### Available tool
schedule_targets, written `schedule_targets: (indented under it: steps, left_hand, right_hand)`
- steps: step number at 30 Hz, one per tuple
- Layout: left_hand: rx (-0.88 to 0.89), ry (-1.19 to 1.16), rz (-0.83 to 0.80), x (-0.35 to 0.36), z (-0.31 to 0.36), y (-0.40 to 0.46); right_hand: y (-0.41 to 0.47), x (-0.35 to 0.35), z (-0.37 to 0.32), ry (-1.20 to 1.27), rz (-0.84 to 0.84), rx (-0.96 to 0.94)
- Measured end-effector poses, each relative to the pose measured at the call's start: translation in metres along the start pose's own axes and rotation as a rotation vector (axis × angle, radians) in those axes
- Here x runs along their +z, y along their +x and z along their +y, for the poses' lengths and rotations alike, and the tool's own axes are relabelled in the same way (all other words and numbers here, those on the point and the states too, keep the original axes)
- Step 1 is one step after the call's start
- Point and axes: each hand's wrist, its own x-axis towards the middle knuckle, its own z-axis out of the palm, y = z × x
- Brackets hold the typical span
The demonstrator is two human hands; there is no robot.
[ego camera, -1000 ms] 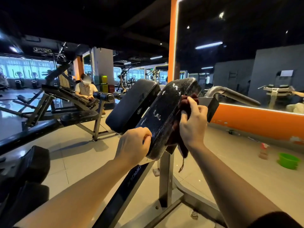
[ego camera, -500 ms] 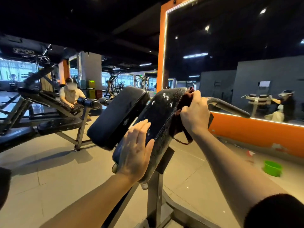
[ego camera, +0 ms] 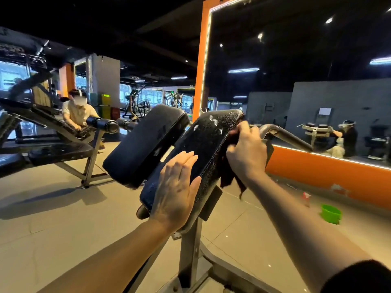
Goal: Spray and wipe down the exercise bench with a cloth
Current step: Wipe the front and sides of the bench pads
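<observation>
Cloth (ego camera: 229, 176) bunched under our gripping right hand (ego camera: 246, 153), 3 o'clock of pad (ego camera: 208, 144); left hand (ego camera: 176, 187) flat, fingers straight, at 7.

The black bench pad (ego camera: 208, 144) stood tilted on its metal post, its surface wet and flecked with droplets. A dark red cloth (ego camera: 227, 172) hung crumpled against its right edge.

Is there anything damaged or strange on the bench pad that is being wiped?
Yes. The near pad has small torn spots near its top, pale against the black cover. It also looks wet. The right hand holds a dark red cloth at its edge.
</observation>
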Motion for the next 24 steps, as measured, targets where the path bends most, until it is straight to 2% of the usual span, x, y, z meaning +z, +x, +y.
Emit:
schedule_targets:
  steps: [3,4,8,11,13,14,16,18,20,22,24]
  left_hand:
    - [0.018,0.011,0.006,0.001,0.001,-0.001]
    - [0.026,0.016,0.005,0.001,0.001,-0.001]
    - [0.014,0.009,0.012,0.001,-0.001,-0.001]
    - [-0.019,0.007,0.015,0.002,0.001,-0.001]
    - [-0.031,-0.006,0.025,0.003,0.001,-0.001]
    - [-0.037,-0.018,0.027,0.003,0.001,-0.002]
    - [-0.033,-0.039,0.024,0.002,0.002,-0.002]
    - [-0.031,-0.042,0.015,0.001,0.003,-0.002]
    - [-0.038,-0.041,0.009,-0.001,0.002,-0.002]
    - [-0.035,-0.032,0.018,-0.002,0.003,-0.001]
    - [-0.036,-0.031,0.017,-0.002,0.004,-0.001]
  right_hand:
    - [-0.027,-0.008,0.004,0.038,-0.204,-0.096]
    - [-0.024,-0.015,0.007,0.043,-0.215,-0.093]
    - [0.033,-0.037,0.015,0.135,0.011,0.026]
    - [0.044,-0.026,0.007,0.095,-0.024,0.086]
    - [0.017,-0.012,0.001,0.051,-0.001,0.015]
    - [-0.001,-0.005,0.001,0.051,-0.018,-0.047]
    - [-0.033,-0.001,0.006,0.092,-0.162,-0.143]
    - [-0.037,-0.011,0.013,0.176,-0.287,-0.130]
    - [-0.014,-0.022,0.018,0.310,-0.196,-0.040]
    - [0.019,-0.034,0.017,0.269,0.013,0.021]
    - [0.039,-0.034,0.016,0.207,0.042,0.097]
